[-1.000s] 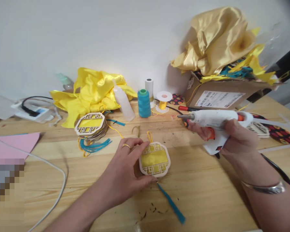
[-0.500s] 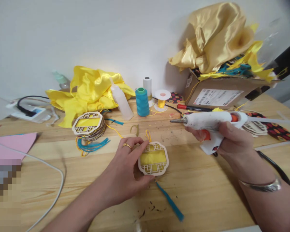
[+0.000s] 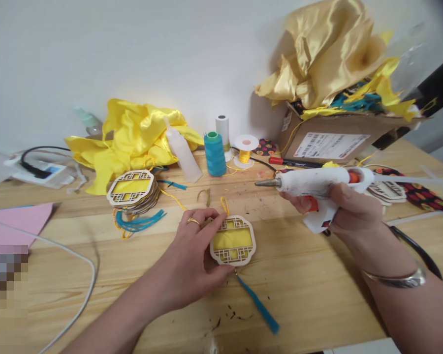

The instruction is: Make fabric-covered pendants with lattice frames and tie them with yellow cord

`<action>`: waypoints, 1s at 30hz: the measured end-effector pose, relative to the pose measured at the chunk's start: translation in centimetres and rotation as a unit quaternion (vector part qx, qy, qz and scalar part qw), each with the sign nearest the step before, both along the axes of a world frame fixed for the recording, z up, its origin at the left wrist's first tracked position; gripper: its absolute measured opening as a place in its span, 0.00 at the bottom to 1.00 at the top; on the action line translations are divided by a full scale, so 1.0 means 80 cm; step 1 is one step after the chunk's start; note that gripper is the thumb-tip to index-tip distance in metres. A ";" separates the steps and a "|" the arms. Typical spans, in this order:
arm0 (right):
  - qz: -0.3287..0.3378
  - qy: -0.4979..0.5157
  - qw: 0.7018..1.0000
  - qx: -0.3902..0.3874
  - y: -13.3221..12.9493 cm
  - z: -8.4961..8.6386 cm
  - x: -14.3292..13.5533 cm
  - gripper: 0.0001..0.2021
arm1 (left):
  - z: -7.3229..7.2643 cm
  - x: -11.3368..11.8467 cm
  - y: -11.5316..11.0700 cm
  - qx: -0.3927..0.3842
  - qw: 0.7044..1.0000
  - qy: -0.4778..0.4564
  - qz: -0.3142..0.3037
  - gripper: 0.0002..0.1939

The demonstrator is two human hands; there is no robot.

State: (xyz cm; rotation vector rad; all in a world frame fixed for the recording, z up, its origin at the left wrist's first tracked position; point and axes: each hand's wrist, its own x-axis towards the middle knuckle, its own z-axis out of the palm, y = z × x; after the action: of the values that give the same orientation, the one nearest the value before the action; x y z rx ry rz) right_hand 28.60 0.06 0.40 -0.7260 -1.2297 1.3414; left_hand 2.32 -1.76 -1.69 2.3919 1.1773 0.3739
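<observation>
Worktop (image 3: 299, 295) of pale, grained wood ran back to a plain light wall (image 3: 151, 49); small dark scraps (image 3: 217, 324) lay near centre. Cardboard box (image 3: 339, 124), heaped with gold and yellow cloth (image 3: 328, 54), stood far right; crumpled yellow satin (image 3: 133, 132), a translucent bottle (image 3: 184, 155) and a teal thread cone (image 3: 214, 155) lined the far side. Ornament (image 3: 232, 240) lay at the worktop's centre: pale, lobed frame, lattice cut-outs at far and near ends, yellow panel (image 3: 239, 238) behind. Yellow cord loop (image 3: 224, 205) projected from its far edge; teal tassel (image 3: 257, 305) trailed toward near right. Left hand (image 3: 201, 255) held the ornament's left side, fingers at the far edge, thumb at the near. Right hand (image 3: 349, 206) gripped a white glue gun (image 3: 313, 182), metal nozzle (image 3: 268, 183) pointing left, apart from the ornament.
</observation>
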 end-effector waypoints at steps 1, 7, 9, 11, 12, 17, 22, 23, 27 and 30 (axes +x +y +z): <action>-0.003 -0.002 1.000 0.001 0.000 0.001 -0.001 0.14 | 0.002 0.000 0.000 -0.004 1.000 0.001 0.000 0.34; -0.020 -0.017 1.000 -0.016 -0.002 0.008 -0.004 0.17 | 0.003 0.002 -0.001 -0.008 1.000 0.006 0.002 0.32; -0.014 -0.013 1.000 -0.016 -0.002 0.008 -0.003 0.17 | 0.000 0.002 -0.001 -0.001 1.000 0.009 0.000 0.33; -0.009 -0.008 1.000 -0.015 -0.002 0.007 -0.003 0.17 | -0.002 0.001 0.000 0.002 1.000 0.013 -0.003 0.33; -0.006 -0.005 1.000 -0.010 -0.001 0.005 -0.003 0.17 | -0.002 0.001 0.000 0.004 1.000 0.013 -0.004 0.32; 0.014 0.010 1.000 0.019 0.003 -0.002 -0.001 0.15 | -0.002 0.002 0.000 0.006 1.000 0.014 -0.008 0.32; 0.015 0.006 1.000 0.012 0.003 -0.002 0.000 0.17 | -0.001 0.002 0.000 -0.004 1.000 0.015 -0.007 0.32; 0.014 0.004 1.000 0.014 0.003 -0.002 0.000 0.18 | -0.001 0.002 0.000 -0.004 1.000 0.015 -0.006 0.32; 0.012 -0.003 1.000 0.022 0.002 -0.001 0.000 0.15 | -0.001 0.003 0.002 -0.006 1.000 0.016 -0.008 0.33; 0.010 -0.005 1.000 0.025 0.002 -0.002 0.000 0.15 | -0.001 0.002 0.002 -0.014 1.000 0.021 -0.008 0.33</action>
State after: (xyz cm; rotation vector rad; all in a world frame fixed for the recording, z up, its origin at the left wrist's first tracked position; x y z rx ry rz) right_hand 28.57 0.26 0.24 -0.6870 -1.2766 1.3206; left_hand 2.52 -1.57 -1.79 2.3934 1.1743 0.3011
